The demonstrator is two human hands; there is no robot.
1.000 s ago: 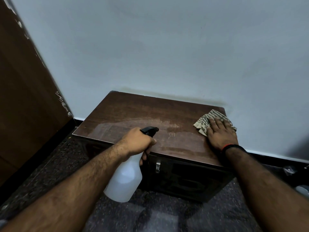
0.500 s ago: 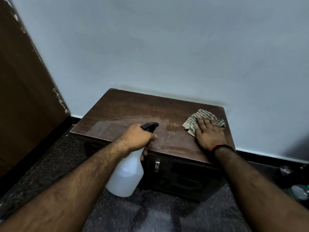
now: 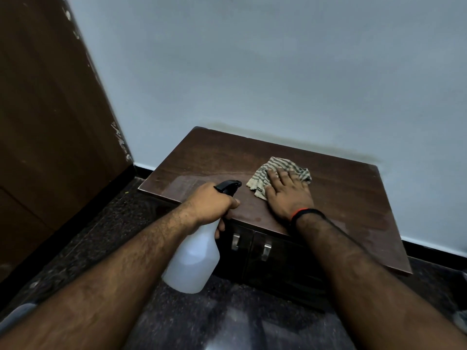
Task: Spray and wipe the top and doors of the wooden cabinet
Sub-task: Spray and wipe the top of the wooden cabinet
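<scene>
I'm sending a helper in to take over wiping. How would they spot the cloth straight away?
Find the low wooden cabinet against the pale wall. On its top, near the middle, the right hand presses flat on the cloth. It is crumpled and striped, the only fabric there.

Looks like a room in someone's home: low wooden cabinet point(image 3: 278, 198) against a painted wall point(image 3: 278, 72), wooden door point(image 3: 50, 122), dark speckled stone floor point(image 3: 240, 319).
</scene>
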